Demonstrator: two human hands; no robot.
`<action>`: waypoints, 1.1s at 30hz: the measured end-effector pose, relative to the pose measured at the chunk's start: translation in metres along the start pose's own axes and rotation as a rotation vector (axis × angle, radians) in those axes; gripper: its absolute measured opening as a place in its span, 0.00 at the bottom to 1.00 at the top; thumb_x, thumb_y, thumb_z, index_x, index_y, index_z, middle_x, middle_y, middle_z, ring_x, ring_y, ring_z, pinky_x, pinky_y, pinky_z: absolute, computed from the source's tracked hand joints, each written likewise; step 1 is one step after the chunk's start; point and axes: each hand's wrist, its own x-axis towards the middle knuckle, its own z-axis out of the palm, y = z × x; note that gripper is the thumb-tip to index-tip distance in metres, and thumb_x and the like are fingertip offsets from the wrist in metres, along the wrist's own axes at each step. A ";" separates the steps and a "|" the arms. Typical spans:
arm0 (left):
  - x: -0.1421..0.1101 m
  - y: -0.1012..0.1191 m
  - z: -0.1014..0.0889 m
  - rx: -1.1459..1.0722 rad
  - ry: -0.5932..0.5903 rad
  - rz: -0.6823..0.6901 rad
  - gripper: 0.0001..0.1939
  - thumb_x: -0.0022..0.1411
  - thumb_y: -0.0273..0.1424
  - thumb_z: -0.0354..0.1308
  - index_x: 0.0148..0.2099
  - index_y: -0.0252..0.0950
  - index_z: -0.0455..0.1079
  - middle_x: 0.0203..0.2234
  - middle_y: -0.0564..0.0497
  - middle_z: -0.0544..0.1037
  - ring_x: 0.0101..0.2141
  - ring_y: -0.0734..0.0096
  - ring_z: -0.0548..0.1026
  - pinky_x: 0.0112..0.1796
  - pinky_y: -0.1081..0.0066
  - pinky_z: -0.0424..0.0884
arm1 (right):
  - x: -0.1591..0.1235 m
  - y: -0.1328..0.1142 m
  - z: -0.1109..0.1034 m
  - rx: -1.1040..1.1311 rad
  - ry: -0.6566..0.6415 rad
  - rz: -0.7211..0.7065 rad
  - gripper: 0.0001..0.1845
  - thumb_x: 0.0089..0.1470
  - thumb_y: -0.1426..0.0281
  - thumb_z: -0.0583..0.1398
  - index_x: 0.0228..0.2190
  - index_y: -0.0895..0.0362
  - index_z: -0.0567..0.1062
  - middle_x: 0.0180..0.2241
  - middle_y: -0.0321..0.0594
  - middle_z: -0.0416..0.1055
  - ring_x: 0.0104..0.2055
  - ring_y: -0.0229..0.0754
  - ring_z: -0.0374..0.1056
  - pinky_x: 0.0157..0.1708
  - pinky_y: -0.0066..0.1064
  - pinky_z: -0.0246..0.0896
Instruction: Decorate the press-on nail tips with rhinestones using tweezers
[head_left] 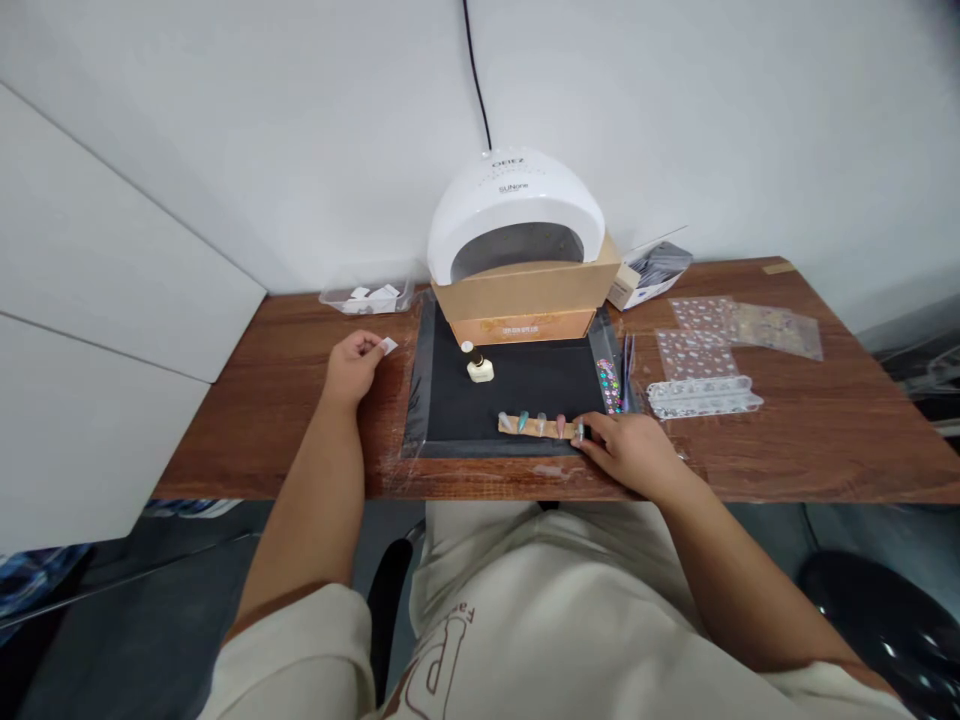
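1. Firstly, a small white piece is pinched in the closed grip of the left hand, left of the black mat.
2. A cream bottle is set on the mat.
3. A tan strip bearing nail tips is laid near the mat's front, its right end held in the closed grip of the right hand.

The nail tips were coloured teal, pink and pale; their strip was toned tan, the mat black, the lamp white; the table was patterned with brown wood grain.
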 end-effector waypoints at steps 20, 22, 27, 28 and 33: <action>-0.015 0.042 -0.016 -0.128 0.263 0.098 0.05 0.59 0.33 0.56 0.35 0.36 0.67 0.26 0.56 0.70 0.27 0.75 0.69 0.32 0.72 0.67 | 0.004 -0.006 -0.007 -0.028 -0.030 0.091 0.15 0.63 0.61 0.56 0.45 0.52 0.78 0.32 0.43 0.82 0.30 0.44 0.75 0.28 0.32 0.50; -0.032 0.062 -0.021 -0.160 0.268 0.166 0.07 0.60 0.36 0.56 0.35 0.37 0.66 0.27 0.55 0.72 0.29 0.73 0.71 0.35 0.69 0.69 | 0.005 -0.006 -0.009 -0.013 -0.034 0.093 0.14 0.63 0.61 0.56 0.45 0.51 0.78 0.33 0.42 0.82 0.31 0.44 0.75 0.29 0.31 0.51; -0.102 0.117 -0.010 -0.194 0.022 0.354 0.14 0.57 0.45 0.64 0.38 0.41 0.71 0.34 0.52 0.78 0.34 0.66 0.76 0.37 0.64 0.74 | 0.007 -0.006 -0.011 0.025 -0.047 0.081 0.14 0.63 0.64 0.57 0.48 0.48 0.78 0.41 0.40 0.83 0.37 0.44 0.77 0.31 0.31 0.55; -0.113 0.128 -0.004 -0.186 -0.070 0.391 0.16 0.54 0.45 0.67 0.37 0.41 0.73 0.33 0.52 0.79 0.33 0.66 0.77 0.37 0.65 0.74 | 0.007 -0.006 -0.010 0.032 -0.048 0.080 0.15 0.63 0.64 0.57 0.49 0.48 0.78 0.42 0.40 0.82 0.38 0.44 0.78 0.32 0.31 0.56; -0.124 0.181 0.035 -0.172 -0.716 0.743 0.10 0.68 0.33 0.56 0.49 0.40 0.72 0.36 0.51 0.80 0.32 0.74 0.75 0.35 0.72 0.71 | 0.007 -0.007 -0.010 0.061 -0.045 0.067 0.17 0.64 0.64 0.55 0.51 0.47 0.77 0.44 0.41 0.82 0.39 0.44 0.78 0.33 0.31 0.58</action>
